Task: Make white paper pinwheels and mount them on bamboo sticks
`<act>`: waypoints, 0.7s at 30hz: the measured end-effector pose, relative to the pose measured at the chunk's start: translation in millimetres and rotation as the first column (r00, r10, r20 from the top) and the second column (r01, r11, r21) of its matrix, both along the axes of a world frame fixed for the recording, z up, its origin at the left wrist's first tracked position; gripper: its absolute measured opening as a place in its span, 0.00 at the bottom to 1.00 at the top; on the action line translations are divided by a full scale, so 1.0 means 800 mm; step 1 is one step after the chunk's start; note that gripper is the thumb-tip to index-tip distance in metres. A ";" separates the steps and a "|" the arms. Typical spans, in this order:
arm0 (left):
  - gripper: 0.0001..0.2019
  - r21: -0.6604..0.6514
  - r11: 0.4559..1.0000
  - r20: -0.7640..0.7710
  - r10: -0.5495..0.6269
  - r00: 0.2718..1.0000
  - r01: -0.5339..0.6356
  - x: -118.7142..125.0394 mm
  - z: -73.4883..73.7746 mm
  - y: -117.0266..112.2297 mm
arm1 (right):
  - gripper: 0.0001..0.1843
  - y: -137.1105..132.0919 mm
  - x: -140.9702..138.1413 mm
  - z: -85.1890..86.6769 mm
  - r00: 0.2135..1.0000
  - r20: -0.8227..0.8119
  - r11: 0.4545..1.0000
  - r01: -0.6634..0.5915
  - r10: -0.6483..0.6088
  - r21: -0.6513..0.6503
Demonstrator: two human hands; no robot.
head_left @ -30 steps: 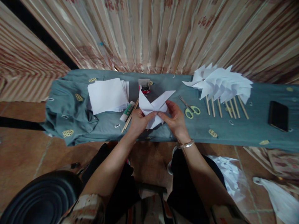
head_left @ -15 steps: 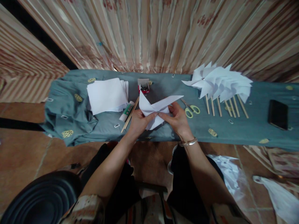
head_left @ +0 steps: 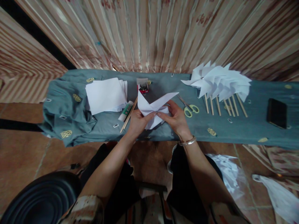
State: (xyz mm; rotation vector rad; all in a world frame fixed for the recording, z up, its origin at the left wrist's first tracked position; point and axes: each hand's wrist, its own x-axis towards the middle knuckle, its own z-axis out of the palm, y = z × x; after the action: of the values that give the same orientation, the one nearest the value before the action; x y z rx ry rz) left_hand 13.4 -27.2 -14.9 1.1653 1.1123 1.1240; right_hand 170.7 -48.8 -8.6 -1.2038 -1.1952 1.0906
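Both hands hold a white folded paper pinwheel point(head_left: 153, 107) just above the grey-green cloth point(head_left: 163, 127) on the bench. My left hand point(head_left: 138, 122) pinches its centre from the left with thumb and fingers closed. My right hand point(head_left: 177, 118) grips the paper's right side, fingertips meeting the left hand at the middle. Two paper points stick up and to the right. A silver bracelet point(head_left: 187, 142) sits on my right wrist.
A stack of white paper sheets point(head_left: 105, 95) lies at left, with a glue stick point(head_left: 126, 111) and a wooden stick point(head_left: 129, 115) beside it. A small red box point(head_left: 143, 86) stands behind. Green scissors point(head_left: 190, 108), several finished pinwheels on sticks point(head_left: 219, 85) and a black phone point(head_left: 277, 113) lie right.
The long right paper point has swung slightly back to the left and lower. Both hands stayed pinched at the pinwheel's centre.
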 end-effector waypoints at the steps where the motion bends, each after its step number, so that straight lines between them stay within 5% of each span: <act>1: 0.18 0.000 1.000 -0.002 0.000 1.000 0.000 0.000 0.001 0.000 | 0.31 0.000 0.000 0.000 1.000 0.006 1.000 -0.003 0.003 0.001; 21: 0.16 0.008 0.999 0.016 0.046 0.999 -0.046 0.006 -0.007 -0.001 | 0.23 -0.003 -0.008 0.003 0.985 0.140 0.994 0.098 -0.105 0.055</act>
State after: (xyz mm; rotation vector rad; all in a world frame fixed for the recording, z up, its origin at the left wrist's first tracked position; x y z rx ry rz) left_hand 18.0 -28.0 -20.4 1.1402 1.1288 1.1722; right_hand 164.6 -51.4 -5.9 -1.3086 -1.2472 0.9070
